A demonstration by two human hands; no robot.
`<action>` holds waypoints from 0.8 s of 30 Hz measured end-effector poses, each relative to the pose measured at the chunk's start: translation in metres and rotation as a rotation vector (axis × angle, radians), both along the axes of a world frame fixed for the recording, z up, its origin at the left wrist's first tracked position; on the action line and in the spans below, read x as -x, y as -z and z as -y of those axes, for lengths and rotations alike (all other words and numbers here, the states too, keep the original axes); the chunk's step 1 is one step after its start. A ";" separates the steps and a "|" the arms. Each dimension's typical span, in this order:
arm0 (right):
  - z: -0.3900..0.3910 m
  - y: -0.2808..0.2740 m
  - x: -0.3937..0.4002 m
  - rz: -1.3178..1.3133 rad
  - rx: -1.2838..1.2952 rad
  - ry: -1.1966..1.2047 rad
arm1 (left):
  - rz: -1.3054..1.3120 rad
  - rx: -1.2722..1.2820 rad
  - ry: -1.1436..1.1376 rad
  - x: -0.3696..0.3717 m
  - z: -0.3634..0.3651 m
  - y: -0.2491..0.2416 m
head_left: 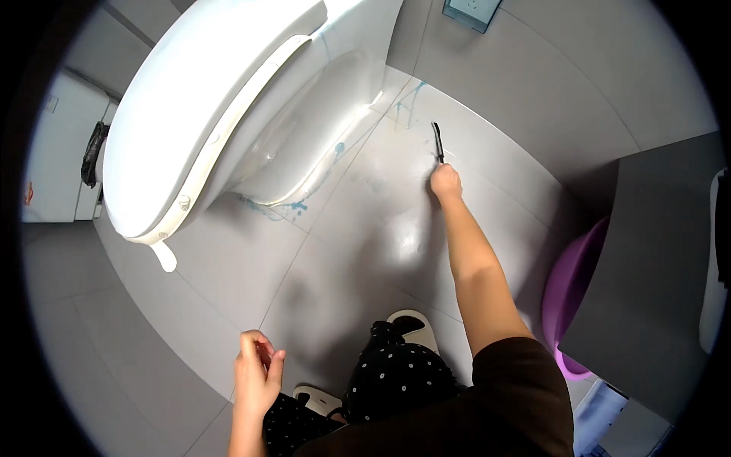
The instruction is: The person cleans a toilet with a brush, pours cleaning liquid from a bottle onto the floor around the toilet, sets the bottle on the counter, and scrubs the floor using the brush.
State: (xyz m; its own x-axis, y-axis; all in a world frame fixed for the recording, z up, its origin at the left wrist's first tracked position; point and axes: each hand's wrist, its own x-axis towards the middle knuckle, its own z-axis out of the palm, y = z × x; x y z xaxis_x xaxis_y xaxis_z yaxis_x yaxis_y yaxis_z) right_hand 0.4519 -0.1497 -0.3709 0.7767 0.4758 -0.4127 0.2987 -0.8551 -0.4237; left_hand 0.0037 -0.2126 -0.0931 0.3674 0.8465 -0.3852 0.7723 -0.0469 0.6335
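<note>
My right hand (446, 183) is closed round the end of a thin black tool (438, 142) with a slightly curved far end; its exact kind is too small to make out. The tool extends over the grey tiled floor (365, 228), near blue liquid streaks (411, 103) by the wall. Low at the left, my left hand (257, 369) hangs in the air, fingers loosely curled and thumb apart, with nothing visible in it. A white toilet (205, 91) stands at upper left. More blue liquid (297, 206) lies along its base.
On the right, a purple basin (563, 305) sits partly beneath a dark grey cabinet (647, 289). A bluish box (472, 11) is mounted on the wall at the top. A white bin-like container (57, 152) with a black bag stands at far left. My slippered feet (415, 327) are below.
</note>
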 end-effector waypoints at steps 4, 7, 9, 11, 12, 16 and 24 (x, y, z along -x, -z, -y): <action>-0.019 0.059 0.056 0.041 -0.040 -0.319 | 0.017 -0.070 0.062 -0.010 -0.006 0.011; -0.017 0.013 0.082 0.031 -0.061 -0.512 | 0.014 -0.079 0.041 -0.010 -0.011 0.017; -0.021 0.013 0.058 0.046 0.027 -0.404 | 0.043 -0.133 0.004 -0.011 -0.016 0.020; -0.024 0.008 0.008 0.081 -0.004 -0.178 | 0.037 -0.147 -0.026 -0.016 -0.021 0.018; -0.028 0.010 -0.013 0.080 0.036 -0.115 | 0.038 -0.156 -0.042 -0.018 -0.024 0.018; -0.044 0.012 0.000 0.017 0.055 -0.255 | 0.102 -0.155 -0.101 -0.039 -0.039 0.023; -0.065 0.004 -0.019 -0.009 0.018 -0.183 | 0.094 -0.127 -0.113 -0.059 -0.053 0.018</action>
State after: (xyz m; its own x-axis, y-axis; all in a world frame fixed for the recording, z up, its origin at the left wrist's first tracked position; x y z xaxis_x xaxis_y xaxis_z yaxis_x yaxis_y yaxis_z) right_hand 0.4706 -0.0845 -0.3752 0.6740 0.6012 -0.4293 0.4462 -0.7944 -0.4122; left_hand 0.0629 -0.1598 -0.1114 0.2966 0.9241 -0.2409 0.7146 -0.0474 0.6979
